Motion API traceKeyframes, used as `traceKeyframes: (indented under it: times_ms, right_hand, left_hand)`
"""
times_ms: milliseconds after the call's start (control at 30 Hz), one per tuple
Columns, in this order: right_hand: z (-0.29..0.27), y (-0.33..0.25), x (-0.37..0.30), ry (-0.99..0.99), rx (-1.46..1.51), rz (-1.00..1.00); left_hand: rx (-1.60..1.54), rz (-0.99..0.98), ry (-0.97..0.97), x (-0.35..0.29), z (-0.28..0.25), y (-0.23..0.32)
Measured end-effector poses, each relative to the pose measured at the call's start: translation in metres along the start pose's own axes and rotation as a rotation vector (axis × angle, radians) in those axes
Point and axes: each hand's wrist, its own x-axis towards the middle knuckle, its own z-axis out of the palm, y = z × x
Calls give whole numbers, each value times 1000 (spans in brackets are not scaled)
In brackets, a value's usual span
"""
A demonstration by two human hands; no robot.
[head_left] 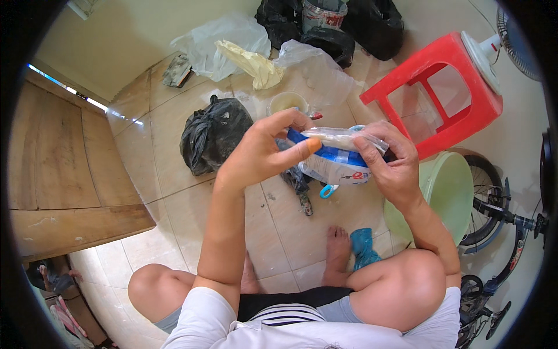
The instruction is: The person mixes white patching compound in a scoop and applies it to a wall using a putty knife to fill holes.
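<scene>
Between my hands, above the tiled floor, is a soft blue and white plastic packet [343, 156] with a clear, crinkled upper edge. My left hand [264, 145] grips its left end, the thumb in front and the other fingers mostly behind it. At the right end, my right hand [390, 160] pinches the upper edge with its thumb on the near side. A blue handle loop [328, 191], perhaps of scissors, shows just below the packet. Behind it stands a round, pale tub [285, 102], partly hidden by my left hand.
A knotted black plastic bag [214, 135] lies to the left. Clear plastic [226, 43] and more black bags [372, 26] lie at the back. At right are a red stool [459, 104], a pale green bucket [447, 186] and a bicycle [494, 206]. A wooden cabinet [70, 163] stands left.
</scene>
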Motion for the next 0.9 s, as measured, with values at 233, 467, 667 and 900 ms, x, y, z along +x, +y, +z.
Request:
traceKeyframes:
  times_ms: [233, 467, 667, 900]
  right_hand:
    - [-1, 8, -5, 119, 89, 76]
    - [-10, 8, -8, 252, 134, 113]
    - [-32, 9, -20, 372, 97, 239]
    - [-83, 7, -25, 490, 10, 577]
  left_hand:
    - [-260, 50, 75, 9, 28, -42]
    - [-633, 76, 17, 17, 68, -63]
    - [-806, 26, 46, 17, 145, -81]
    - [-807, -21, 272, 29, 247, -48]
